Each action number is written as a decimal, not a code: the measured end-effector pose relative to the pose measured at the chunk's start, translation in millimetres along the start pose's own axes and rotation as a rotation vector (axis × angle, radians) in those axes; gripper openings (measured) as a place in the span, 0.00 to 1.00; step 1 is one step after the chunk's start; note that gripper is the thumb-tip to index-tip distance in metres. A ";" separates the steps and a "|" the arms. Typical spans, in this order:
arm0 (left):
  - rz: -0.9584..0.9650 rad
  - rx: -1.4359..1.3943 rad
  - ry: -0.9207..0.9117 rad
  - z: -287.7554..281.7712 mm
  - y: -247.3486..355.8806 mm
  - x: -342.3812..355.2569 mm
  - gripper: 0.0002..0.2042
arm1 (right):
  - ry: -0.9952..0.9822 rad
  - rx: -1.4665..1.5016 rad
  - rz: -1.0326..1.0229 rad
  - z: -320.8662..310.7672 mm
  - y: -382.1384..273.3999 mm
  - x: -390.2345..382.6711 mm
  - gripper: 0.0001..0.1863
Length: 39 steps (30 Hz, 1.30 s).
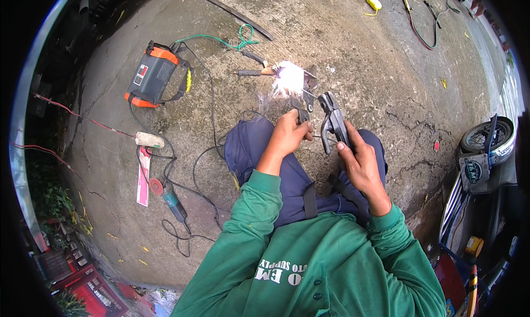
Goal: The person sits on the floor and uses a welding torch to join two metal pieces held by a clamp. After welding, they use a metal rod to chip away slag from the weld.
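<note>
My right hand (359, 159) grips a black electrode holder (334, 118) whose thin rod points up-left toward a bright white welding glare (287, 79). My left hand (290, 129) is closed on a dark flat metal piece (300, 108) that reaches into that glare. A dark bracket-like workpiece (310, 84) shows at the glare's right edge; the rest of it is washed out by the light. A cable clamp with a dark handle (248, 72) lies just left of the glare, partly hidden by it.
An orange-and-black welding machine (154, 74) lies upper left with cables. A teal angle grinder (172, 202) and pink-white strip (143, 181) lie at left. A long flat bar (234, 16) and yellow tape measure (374, 5) are farther up. A motorcycle wheel (486, 135) is at right.
</note>
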<state>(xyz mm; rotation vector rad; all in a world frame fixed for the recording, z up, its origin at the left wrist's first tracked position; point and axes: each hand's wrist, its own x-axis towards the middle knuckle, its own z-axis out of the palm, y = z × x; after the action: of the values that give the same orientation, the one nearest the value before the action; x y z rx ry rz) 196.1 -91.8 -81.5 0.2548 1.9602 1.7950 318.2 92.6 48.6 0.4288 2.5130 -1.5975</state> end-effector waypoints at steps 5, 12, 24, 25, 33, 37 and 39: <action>0.029 -0.016 -0.008 0.8 -1.4 1.4 0.06 | 0.040 0.022 -0.088 5.5 15.3 1.9 0.29; -0.021 -0.012 -0.015 0.6 6.0 -2.4 0.06 | 0.001 0.043 0.020 3.2 4.1 1.1 0.29; -0.052 0.089 -0.034 -1.1 -3.5 1.4 0.07 | 0.039 0.014 -0.086 6.4 14.2 4.1 0.28; -0.050 0.053 -0.025 -0.2 -1.9 0.2 0.07 | 0.036 0.017 -0.078 6.7 13.9 4.0 0.28; -0.042 -0.028 -0.029 -0.2 -7.9 -0.6 0.07 | 0.015 0.022 -0.029 6.7 10.8 3.4 0.29; -0.052 0.261 -0.007 -3.7 18.3 -7.7 0.13 | 0.026 0.013 -0.077 5.3 5.8 2.4 0.29; 0.320 0.479 0.174 -2.5 -12.9 -3.4 0.15 | 0.039 0.000 -0.167 6.4 9.9 3.6 0.29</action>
<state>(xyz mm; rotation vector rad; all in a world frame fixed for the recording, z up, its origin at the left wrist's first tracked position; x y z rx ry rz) 200.2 -97.1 -93.2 0.6152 2.5826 1.5371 317.6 91.4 36.3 0.2582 2.6410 -1.6605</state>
